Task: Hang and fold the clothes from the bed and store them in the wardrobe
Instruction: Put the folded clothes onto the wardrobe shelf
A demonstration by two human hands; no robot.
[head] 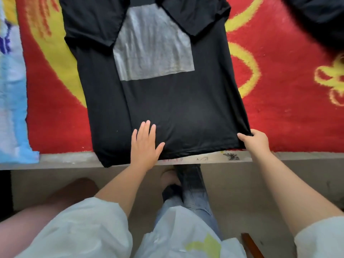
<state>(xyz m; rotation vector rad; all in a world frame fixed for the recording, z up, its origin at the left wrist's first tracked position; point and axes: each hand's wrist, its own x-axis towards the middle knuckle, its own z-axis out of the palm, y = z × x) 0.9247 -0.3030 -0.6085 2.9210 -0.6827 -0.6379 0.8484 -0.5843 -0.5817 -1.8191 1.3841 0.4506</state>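
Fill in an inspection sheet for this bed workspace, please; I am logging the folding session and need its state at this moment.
Surface: red blanket with yellow pattern covers the bed.
Job's things: black T-shirt lies flat, both sleeves folded inward, hem at the bed's edge.
Clutter: blue-and-white cloth at left; dark garment at top right.
Grippers: left hand presses flat on the hem; right hand pinches the hem's corner.
Cables: nothing seen.
Surroundings: tan floor below.
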